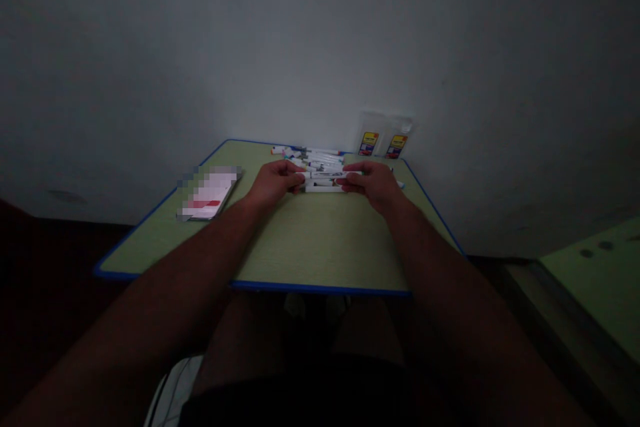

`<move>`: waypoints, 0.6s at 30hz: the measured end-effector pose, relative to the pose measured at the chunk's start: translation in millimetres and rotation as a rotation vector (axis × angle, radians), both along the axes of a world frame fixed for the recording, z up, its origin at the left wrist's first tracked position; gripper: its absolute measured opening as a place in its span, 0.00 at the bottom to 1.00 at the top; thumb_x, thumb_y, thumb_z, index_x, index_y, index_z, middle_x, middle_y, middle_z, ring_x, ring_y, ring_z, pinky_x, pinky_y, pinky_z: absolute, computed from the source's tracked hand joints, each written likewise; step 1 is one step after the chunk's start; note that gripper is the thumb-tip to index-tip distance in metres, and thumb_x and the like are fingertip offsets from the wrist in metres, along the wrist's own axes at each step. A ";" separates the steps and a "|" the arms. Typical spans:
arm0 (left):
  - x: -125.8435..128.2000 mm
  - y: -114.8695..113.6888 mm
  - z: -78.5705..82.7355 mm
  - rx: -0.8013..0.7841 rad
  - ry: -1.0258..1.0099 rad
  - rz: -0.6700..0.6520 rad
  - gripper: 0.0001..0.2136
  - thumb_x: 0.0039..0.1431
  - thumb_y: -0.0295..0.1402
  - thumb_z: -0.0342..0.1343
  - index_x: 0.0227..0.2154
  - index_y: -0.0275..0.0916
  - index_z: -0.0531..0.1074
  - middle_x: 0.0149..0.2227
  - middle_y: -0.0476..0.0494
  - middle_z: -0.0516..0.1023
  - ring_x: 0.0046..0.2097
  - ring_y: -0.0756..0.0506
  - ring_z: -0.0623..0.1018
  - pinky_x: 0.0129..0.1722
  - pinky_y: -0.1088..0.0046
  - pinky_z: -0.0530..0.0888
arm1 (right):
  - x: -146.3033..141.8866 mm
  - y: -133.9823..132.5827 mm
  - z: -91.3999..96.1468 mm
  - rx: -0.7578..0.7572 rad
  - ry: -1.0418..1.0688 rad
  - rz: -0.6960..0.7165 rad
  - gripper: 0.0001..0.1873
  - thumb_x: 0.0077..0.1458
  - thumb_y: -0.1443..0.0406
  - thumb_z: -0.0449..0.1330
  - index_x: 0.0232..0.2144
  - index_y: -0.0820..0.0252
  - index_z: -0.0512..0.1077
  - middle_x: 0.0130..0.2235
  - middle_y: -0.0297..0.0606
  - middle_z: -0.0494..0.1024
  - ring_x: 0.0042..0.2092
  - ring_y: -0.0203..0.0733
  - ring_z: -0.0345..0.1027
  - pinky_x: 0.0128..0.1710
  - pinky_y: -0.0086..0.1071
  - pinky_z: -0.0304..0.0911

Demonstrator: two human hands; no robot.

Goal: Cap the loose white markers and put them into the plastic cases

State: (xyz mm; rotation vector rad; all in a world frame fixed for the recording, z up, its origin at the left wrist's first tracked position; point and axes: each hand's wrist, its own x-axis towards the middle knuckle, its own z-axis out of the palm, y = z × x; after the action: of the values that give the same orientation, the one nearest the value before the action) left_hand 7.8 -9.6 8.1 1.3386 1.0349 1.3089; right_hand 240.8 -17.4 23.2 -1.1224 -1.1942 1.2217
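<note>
No wording can be read. Beyond the right hand's (379, 185) fingers, two clear packets (369, 122) carry yellow-and-red labels (397, 145), too small to decipher. The white pen (323, 175) between both hands' fingertips bears dark, illegible marks (334, 174). Left of the left hand's (274, 182) fingers, the phone's (215, 190) screen is pixelated.

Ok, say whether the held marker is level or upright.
Roughly level: the held marker runs sideways between the left hand and right hand.
</note>
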 end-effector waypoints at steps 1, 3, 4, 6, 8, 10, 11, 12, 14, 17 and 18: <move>-0.4 0.2 -0.6 0.000 0.008 -0.002 0.04 0.45 0.25 0.66 0.25 0.36 0.76 0.20 0.48 0.74 0.22 0.51 0.71 0.24 0.72 0.69 | 0.2 -0.1 0.0 -0.002 -0.004 0.004 0.07 0.51 0.77 0.68 0.31 0.65 0.76 0.31 0.41 0.81 0.34 0.40 0.80 0.39 0.33 0.79; -1.2 1.1 -2.3 0.003 0.032 0.001 0.04 0.45 0.25 0.66 0.24 0.37 0.76 0.20 0.48 0.73 0.21 0.51 0.70 0.23 0.72 0.68 | 0.5 -0.4 0.0 -0.002 -0.010 0.014 0.08 0.50 0.77 0.69 0.31 0.65 0.76 0.31 0.42 0.81 0.34 0.41 0.81 0.38 0.33 0.79; -1.5 1.7 -3.2 0.007 0.043 0.003 0.04 0.45 0.25 0.66 0.24 0.37 0.76 0.19 0.48 0.73 0.21 0.51 0.70 0.23 0.72 0.67 | 0.7 -0.6 0.0 -0.001 -0.013 0.017 0.08 0.50 0.77 0.69 0.30 0.65 0.76 0.31 0.42 0.81 0.34 0.41 0.81 0.38 0.33 0.79; -2.2 2.9 -4.7 0.020 0.055 0.002 0.04 0.44 0.25 0.66 0.24 0.38 0.77 0.19 0.47 0.73 0.21 0.51 0.70 0.23 0.73 0.67 | 1.0 -0.9 -0.2 0.001 -0.016 0.020 0.08 0.50 0.77 0.69 0.30 0.65 0.76 0.32 0.42 0.81 0.34 0.41 0.81 0.38 0.33 0.79; -2.5 3.7 -5.2 0.034 0.059 -0.002 0.04 0.44 0.26 0.66 0.24 0.38 0.77 0.20 0.47 0.74 0.21 0.51 0.70 0.23 0.72 0.67 | 1.1 -1.1 -0.5 0.004 -0.013 0.021 0.07 0.51 0.77 0.68 0.30 0.65 0.76 0.32 0.42 0.81 0.34 0.41 0.81 0.38 0.33 0.79; -2.5 3.9 -4.6 0.040 0.065 -0.001 0.03 0.45 0.26 0.65 0.24 0.37 0.77 0.20 0.47 0.74 0.21 0.51 0.70 0.23 0.72 0.67 | 0.7 -1.1 -0.9 0.005 -0.004 0.020 0.07 0.52 0.77 0.67 0.31 0.65 0.76 0.32 0.42 0.81 0.34 0.41 0.81 0.38 0.33 0.79; -2.3 3.7 -3.9 0.043 0.069 0.002 0.03 0.45 0.27 0.65 0.25 0.37 0.77 0.21 0.47 0.74 0.21 0.51 0.70 0.23 0.72 0.67 | 0.3 -1.0 -0.9 0.006 0.000 0.017 0.06 0.52 0.77 0.67 0.31 0.65 0.76 0.32 0.42 0.81 0.34 0.41 0.81 0.38 0.32 0.79; -2.1 3.4 -3.1 0.048 0.075 0.005 0.03 0.46 0.27 0.65 0.25 0.37 0.77 0.21 0.47 0.74 0.21 0.51 0.70 0.23 0.72 0.67 | -0.2 -0.9 -1.0 0.006 0.004 0.012 0.06 0.53 0.77 0.67 0.31 0.65 0.75 0.32 0.42 0.81 0.34 0.41 0.80 0.37 0.32 0.79; -1.6 2.3 -1.3 0.058 0.091 0.013 0.03 0.46 0.29 0.65 0.26 0.37 0.78 0.21 0.47 0.74 0.22 0.51 0.70 0.23 0.73 0.66 | -1.2 -0.9 -0.8 0.010 0.012 -0.005 0.06 0.53 0.76 0.67 0.31 0.64 0.75 0.30 0.41 0.81 0.33 0.40 0.80 0.37 0.32 0.79; -0.7 0.3 1.5 0.062 0.103 0.027 0.04 0.46 0.28 0.66 0.28 0.36 0.79 0.21 0.48 0.74 0.22 0.51 0.69 0.23 0.73 0.65 | -2.2 -0.9 -0.3 0.014 0.019 -0.028 0.07 0.53 0.77 0.66 0.30 0.63 0.74 0.28 0.38 0.79 0.30 0.37 0.78 0.36 0.32 0.79; -0.4 -0.4 2.3 0.059 0.101 0.031 0.05 0.46 0.28 0.65 0.29 0.36 0.79 0.21 0.48 0.74 0.22 0.51 0.69 0.23 0.73 0.65 | -2.2 -0.9 -0.2 0.018 0.020 -0.033 0.07 0.53 0.77 0.66 0.30 0.63 0.74 0.27 0.37 0.79 0.29 0.37 0.78 0.36 0.32 0.78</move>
State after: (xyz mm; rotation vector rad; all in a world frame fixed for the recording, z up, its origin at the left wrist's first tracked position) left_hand 7.4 -10.0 10.4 1.4511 1.0972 1.3142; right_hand 238.6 -18.3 23.0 -1.1103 -1.1652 1.1922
